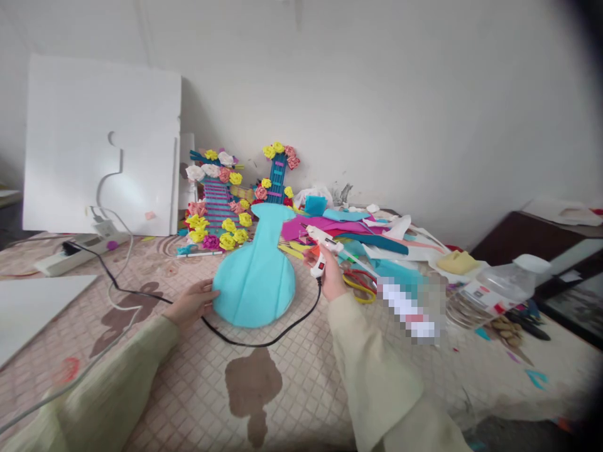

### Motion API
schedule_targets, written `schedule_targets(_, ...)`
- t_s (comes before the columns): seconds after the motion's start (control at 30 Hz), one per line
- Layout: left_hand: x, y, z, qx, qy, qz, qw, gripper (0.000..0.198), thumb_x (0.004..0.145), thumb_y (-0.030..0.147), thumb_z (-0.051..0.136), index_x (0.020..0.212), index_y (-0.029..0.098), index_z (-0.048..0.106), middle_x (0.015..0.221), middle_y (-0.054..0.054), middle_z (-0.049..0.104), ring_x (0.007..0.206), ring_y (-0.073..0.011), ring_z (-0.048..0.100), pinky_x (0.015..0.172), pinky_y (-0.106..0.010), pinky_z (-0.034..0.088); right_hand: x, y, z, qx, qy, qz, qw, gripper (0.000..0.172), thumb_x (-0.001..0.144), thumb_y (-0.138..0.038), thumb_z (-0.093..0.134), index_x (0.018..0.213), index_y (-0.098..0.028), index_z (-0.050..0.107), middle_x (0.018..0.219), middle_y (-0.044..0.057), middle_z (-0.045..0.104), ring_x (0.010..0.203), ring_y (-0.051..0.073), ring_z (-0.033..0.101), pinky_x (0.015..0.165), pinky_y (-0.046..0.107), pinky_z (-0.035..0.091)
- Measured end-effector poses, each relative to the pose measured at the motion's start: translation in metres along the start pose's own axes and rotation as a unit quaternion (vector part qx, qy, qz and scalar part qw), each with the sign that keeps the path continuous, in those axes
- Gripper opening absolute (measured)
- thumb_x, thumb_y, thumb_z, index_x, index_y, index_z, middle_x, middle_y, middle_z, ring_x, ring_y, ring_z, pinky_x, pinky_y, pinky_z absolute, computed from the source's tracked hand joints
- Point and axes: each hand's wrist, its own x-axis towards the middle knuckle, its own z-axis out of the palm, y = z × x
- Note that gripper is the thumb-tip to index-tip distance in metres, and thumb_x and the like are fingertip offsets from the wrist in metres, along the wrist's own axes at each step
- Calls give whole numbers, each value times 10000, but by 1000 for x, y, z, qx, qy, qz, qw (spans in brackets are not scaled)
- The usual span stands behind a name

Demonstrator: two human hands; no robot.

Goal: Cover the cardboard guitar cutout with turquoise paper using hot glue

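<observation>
My left hand [195, 301] grips the left edge of a light-blue vase-shaped cutout [254, 282], its fingers partly behind it. The cutout has a round body, a narrow neck and a flared top, and it is held tilted up above the table. In my right hand [333, 276] is a white hot glue gun [321, 242], its nozzle pointing up and left beside the cutout's neck. A white glue stick pokes out of the gun's back. From the handle a black cord [264, 344] loops below the cutout toward the left.
Behind stand flower-covered stick decorations [220, 204]. Coloured paper scraps [377, 238] pile up at the back right, near yellow-handled scissors [360, 289] and a clear plastic bottle [494, 292]. At left, a power strip [80, 254] lies before a white board [101, 144]. Cords cross the patterned tablecloth [198, 389].
</observation>
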Motion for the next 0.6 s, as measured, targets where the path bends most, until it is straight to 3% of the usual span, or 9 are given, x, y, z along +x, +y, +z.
schedule_targets(0.13, 12, 3, -8, 32, 4, -4, 999, 258, 625, 206, 684, 864, 180, 589, 906, -62, 662, 838, -215, 630, 705, -322, 528, -15, -7, -12, 33, -14, -7, 999, 184, 691, -340, 612, 796, -196, 566, 687, -5, 652, 593, 135, 606, 619, 290, 503)
schedule_targets(0.37, 18, 4, -13, 173, -1, 35, 984, 432, 587, 388, 687, 941, 158, 598, 964, -114, 666, 917, -280, 610, 786, -399, 503, -27, -15, -20, 80, -15, 9, 997, 176, 700, -347, 591, 768, -186, 564, 705, -11, 636, 529, 94, 545, 646, 293, 495)
schedule_targets(0.5, 21, 3, -12, 324, 75, 115, 936, 667, 649, 516, 582, 1179, 126, 475, 1183, -194, 549, 1096, -366, 486, 881, -523, 404, -29, -18, -22, 90, -22, 8, 996, 168, 701, -334, 587, 777, -186, 569, 703, -14, 624, 529, 90, 531, 648, 287, 488)
schedule_targets(0.6, 15, 2, 9, 442, 55, 208, 871, 638, 749, 484, 480, 1273, 130, 392, 1355, -174, 383, 1246, -336, 306, 1014, -519, 216, -35, -20, -24, 84, -27, 8, 996, 164, 701, -330, 579, 785, -190, 569, 708, -12, 617, 530, 94, 526, 648, 291, 484)
